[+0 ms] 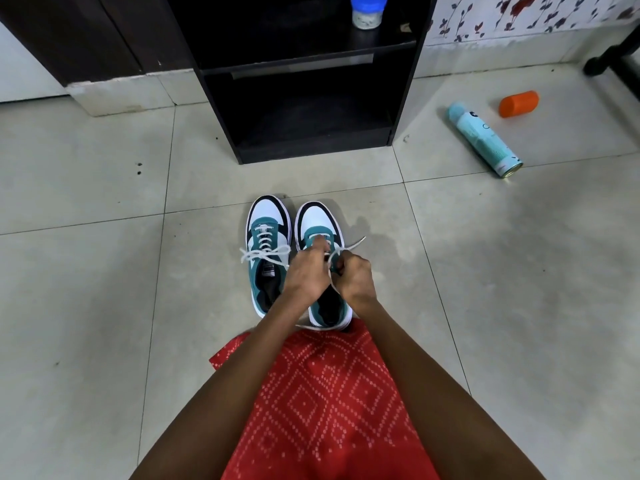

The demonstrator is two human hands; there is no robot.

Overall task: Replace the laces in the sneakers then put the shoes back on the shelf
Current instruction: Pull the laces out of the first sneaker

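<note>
**One shoe tied, the second at the knot**

The laced shoe (264, 221) stands on the floor (104, 271) with white lacing crossed up its eyelets and a bow tied across the tongue; by the look of it that one is finished.

The other shoe (318, 218) stands just beside it, toes pointing the same way toward the shelf (304, 147); both hands work over its upper part. The left hand (306, 275) has its fingers curled and pinches the lace (356, 242) near the tongue; the right hand (356, 277) is curled too and pinches a loop of the same lace. One free end trails out past the shoe's outer edge. How many eyelets are threaded under the hands I cannot tell, as they cover the lacing.

Judging from this, the relacing is near its end; what seems left is closing this bow, then lifting both shoes into the shelf, which stands well apart ahead of them.

A jar (368, 12) sits on the shelf's upper board; a can (485, 140) and an orange cap (518, 103) lie on the floor off to the right.
</note>
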